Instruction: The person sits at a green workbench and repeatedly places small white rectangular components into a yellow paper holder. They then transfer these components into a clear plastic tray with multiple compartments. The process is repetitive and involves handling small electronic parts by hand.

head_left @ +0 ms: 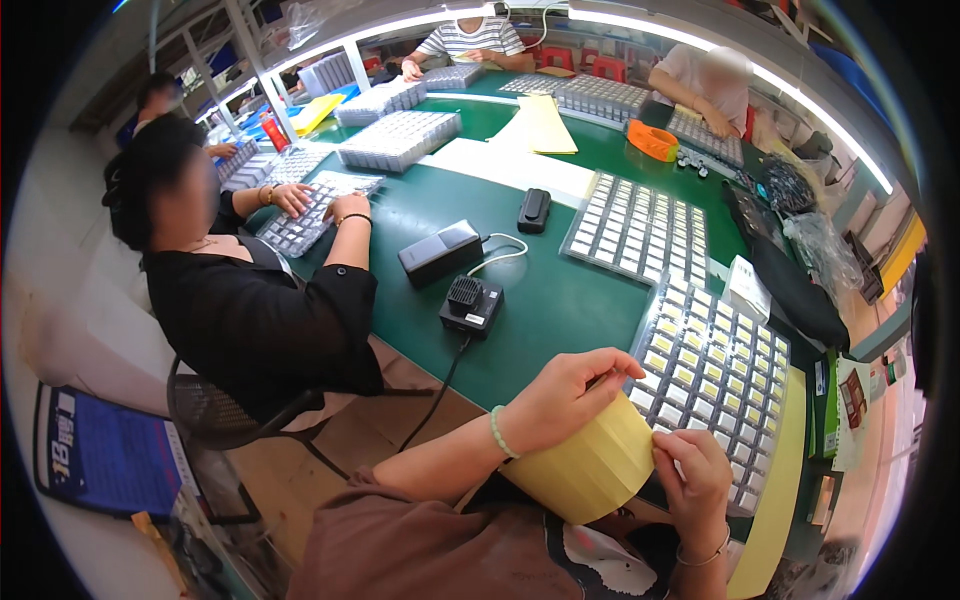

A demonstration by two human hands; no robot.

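Note:
A curved yellow paper sheet (585, 465) with faint parallel lines is held up in front of my body. My left hand (560, 400), wearing a pale green bead bracelet, is closed over its upper edge. Its fingertips are pinched together beside the near tray; anything small between them is hidden. At the sheet's right edge, my right hand (697, 478) pinches the paper between thumb and fingers. Just beyond both hands lies a clear tray (700, 385) of small square pieces in rows. Many far pieces carry yellow patches, while nearer ones look white or grey.
Another filled tray (640, 228) lies beyond the near one. On the green table (560, 300) sit a black power bank (440, 252), a cabled black device (471, 305) and an orange tape roll (652, 141). At left, a co-worker in black (250, 290) handles a tray.

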